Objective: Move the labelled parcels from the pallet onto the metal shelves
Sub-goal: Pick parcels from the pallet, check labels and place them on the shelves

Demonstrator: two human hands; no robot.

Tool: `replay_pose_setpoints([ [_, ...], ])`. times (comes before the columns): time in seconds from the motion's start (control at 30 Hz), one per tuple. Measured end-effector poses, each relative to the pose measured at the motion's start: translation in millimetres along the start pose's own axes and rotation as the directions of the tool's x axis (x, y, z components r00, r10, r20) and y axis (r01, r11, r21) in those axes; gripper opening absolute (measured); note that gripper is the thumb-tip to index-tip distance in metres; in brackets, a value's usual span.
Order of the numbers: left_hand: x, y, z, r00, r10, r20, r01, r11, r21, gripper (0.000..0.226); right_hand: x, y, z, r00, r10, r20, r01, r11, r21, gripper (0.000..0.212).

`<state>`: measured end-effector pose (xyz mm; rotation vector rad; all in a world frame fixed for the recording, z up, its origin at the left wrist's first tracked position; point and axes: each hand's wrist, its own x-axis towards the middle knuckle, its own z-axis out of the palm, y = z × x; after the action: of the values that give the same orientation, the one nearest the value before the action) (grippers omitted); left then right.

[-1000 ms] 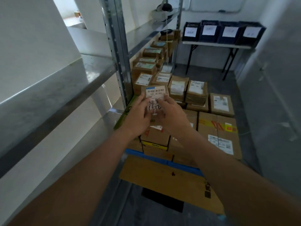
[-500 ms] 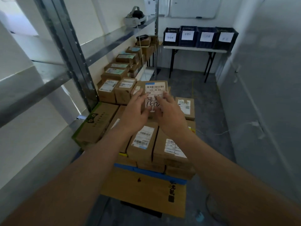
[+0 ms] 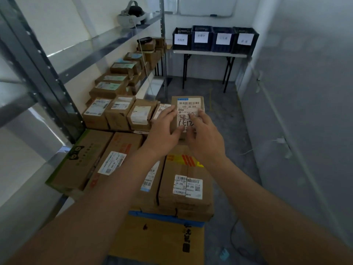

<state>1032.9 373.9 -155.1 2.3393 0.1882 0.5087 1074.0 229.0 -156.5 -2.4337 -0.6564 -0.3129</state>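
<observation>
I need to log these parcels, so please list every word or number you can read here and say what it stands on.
"530- 05 094": printed on the label of the small parcel that the left hand and right hand hold.
"1512", roughly: handwritten on that label, partly covered.
"J4-J06": on each of the twin labels on the large box.
Crate signs, other parcel labels: unreadable.
</observation>
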Motion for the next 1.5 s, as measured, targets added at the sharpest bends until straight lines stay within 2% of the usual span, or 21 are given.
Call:
replay_pose_setpoints([
  [0.4, 64, -22, 32, 0.989, 0.041, 0.14, -0.041, 0.999, 0.003, 0.065, 39, 32, 32, 0.997, 0.07, -0.034, -0.071, 0.997, -0.035, 0.041],
  [0.8, 112, -40, 68, 0.957, -0.085, 0.276, 0.06, 0.994, 0.096, 0.06, 78, 74, 60, 0.983, 0.123, 0.139, -0.124, 0.992, -0.004, 0.05],
  [1.07, 119, -49, 92, 0.94, -0.155, 0.303, 0.106, 0.979, 0.172, 0.055, 96, 98, 77, 0.973, 0.108, 0.202, -0.121, 0.991, 0.053, 0.053],
  [1.5, 116, -52, 97, 0.959, -0.125, 0.253, 0.055, 0.962, 0.266, 0.048, 103, 106, 88, 0.973, 0.046, 0.226, -0.071, 0.992, 0.103, 0.049],
])
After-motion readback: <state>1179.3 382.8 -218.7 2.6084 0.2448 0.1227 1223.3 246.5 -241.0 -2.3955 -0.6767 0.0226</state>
